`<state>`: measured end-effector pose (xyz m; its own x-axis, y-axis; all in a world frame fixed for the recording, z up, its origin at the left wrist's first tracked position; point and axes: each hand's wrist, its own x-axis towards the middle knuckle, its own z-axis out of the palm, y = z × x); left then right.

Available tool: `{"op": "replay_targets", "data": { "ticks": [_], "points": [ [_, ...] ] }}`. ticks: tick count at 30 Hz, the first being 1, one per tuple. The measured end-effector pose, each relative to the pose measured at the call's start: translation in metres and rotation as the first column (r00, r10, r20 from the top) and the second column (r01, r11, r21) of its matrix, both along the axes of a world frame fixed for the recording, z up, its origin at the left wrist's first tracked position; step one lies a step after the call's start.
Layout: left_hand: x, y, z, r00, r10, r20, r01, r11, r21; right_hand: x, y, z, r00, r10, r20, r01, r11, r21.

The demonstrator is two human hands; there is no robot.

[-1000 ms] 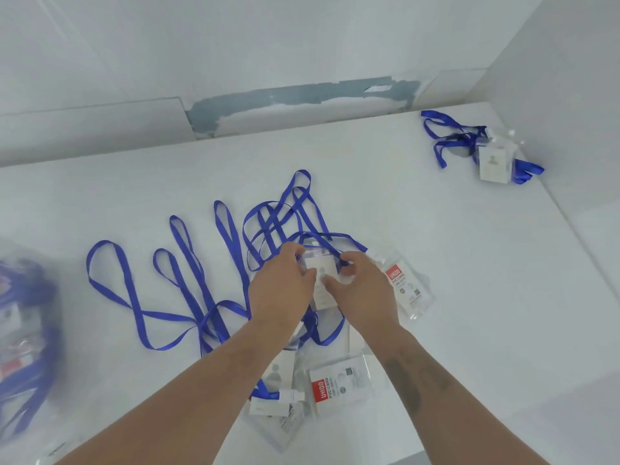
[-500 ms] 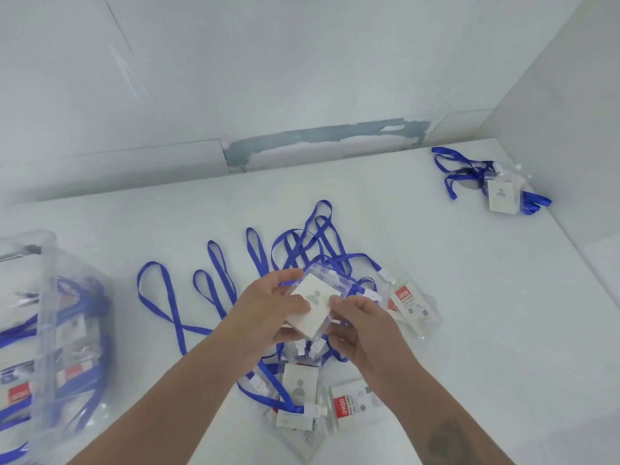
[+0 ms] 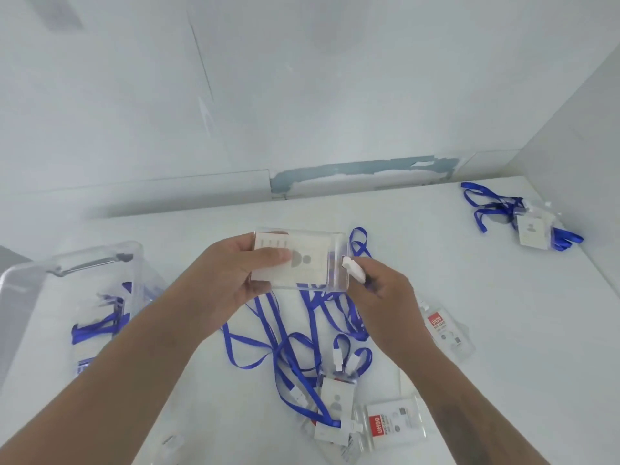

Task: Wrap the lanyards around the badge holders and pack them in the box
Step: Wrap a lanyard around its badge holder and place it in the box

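My left hand (image 3: 241, 276) grips a clear badge holder (image 3: 312, 263) with a white card inside, held up above the table. My right hand (image 3: 382, 293) pinches the white clip (image 3: 353, 270) at the holder's right edge. The blue lanyard (image 3: 285, 330) hangs from it down to the table. A clear plastic box (image 3: 67, 297) stands at the left with wrapped badge holders and blue lanyards inside. Several more badge holders (image 3: 392, 427) lie on the table below my hands, their lanyards tangled.
A separate badge holder with blue lanyard (image 3: 530, 226) lies in the far right corner. Another holder with a red label (image 3: 443, 330) sits right of my right hand. The white table (image 3: 520, 330) meets walls at the back and right.
Both hands have lifted the badge holder higher off the table and turned it flat toward me. The right hand moved to the clip. The view has tilted up, showing more of the box.
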<state>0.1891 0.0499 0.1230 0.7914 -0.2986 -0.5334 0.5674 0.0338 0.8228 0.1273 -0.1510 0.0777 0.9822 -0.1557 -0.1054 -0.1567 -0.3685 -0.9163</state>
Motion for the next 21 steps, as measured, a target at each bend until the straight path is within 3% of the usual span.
{"op": "replay_targets", "data": {
  "ticks": [3, 7, 14, 18, 21],
  "points": [
    [0.008, 0.018, 0.011, 0.979, 0.195, 0.058, -0.194, 0.981, -0.023, 0.014, -0.001, 0.02, 1.0, -0.004, 0.023, 0.001, 0.993, 0.119],
    [0.017, 0.04, 0.026, 0.933, 0.328, 0.147, -0.324, 0.945, -0.046, 0.024, -0.017, 0.032, 1.0, 0.021, 0.018, -0.021, 0.999, 0.037],
    [0.02, 0.059, 0.032, 0.914, 0.343, 0.215, -0.344, 0.938, -0.034, 0.029, -0.049, 0.016, 0.994, -0.036, -0.102, 0.016, 0.981, -0.193],
    [0.017, 0.056, 0.029, 0.926, 0.315, 0.209, -0.319, 0.948, -0.015, 0.029, -0.04, 0.012, 0.971, 0.084, -0.225, -0.13, 0.972, -0.198],
    [0.014, 0.046, 0.027, 0.945, 0.274, 0.178, -0.278, 0.96, -0.001, 0.034, -0.015, 0.013, 0.957, 0.176, -0.228, -0.21, 0.968, -0.134]
  ]
}}
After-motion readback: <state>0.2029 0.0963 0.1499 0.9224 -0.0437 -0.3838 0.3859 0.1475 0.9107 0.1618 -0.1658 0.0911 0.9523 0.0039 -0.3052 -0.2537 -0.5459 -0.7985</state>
